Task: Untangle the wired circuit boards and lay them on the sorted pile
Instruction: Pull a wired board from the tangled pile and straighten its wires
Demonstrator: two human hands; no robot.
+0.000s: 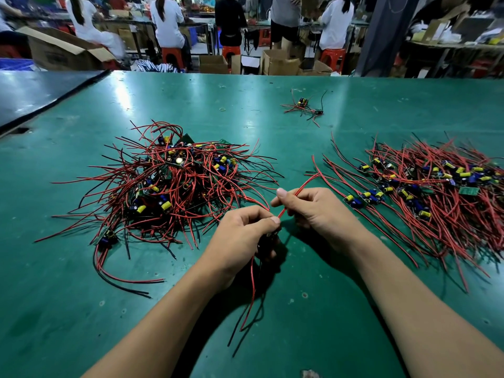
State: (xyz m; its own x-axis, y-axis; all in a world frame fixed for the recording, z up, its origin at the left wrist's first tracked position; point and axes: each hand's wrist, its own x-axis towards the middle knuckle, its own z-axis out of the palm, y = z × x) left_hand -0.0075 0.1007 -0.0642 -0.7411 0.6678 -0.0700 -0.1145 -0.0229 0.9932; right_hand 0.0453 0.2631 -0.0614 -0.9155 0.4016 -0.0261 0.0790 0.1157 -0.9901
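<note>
Fingers (pixel 274 220) of the left hand (pixel 242 227) curled tight round a small circuit board (pixel 268 238) — mostly hidden in the fist, only a dark edge showing. Thumb and forefinger of the right hand (pixel 313 211) pinched together on one red wire (pixel 301 186), stretched from the left fist up toward the far right. More leads (pixel 252 290), red and black, dangling from under the left hand toward the near edge of the green table (pixel 81 309); touching it or just clear of it, hard to tell.

Held between two heaps: tangled pile (pixel 169 184) to the left, sorted pile (pixel 436 192) to the right with wires combed roughly one way. Farther back, well apart, a small stray cluster (pixel 302 106) and a rubber band (pixel 222 109).

Likely featherweight, with little to resist a tug. Wires soft and springy, probably slick in their insulation, prone to snagging neighbours and dragging them along. Solder joints at the board end probably the weak spot, so best gripped by the board's edges rather than hauled by a lead. Tall yellow and blue parts on such boards likely to bend if squeezed — better kept off. Sensible to run pinched fingers along each wire from board to tip to straighten it, then lay down on the right-hand heap with leads pointing the same way as the rest.
</note>
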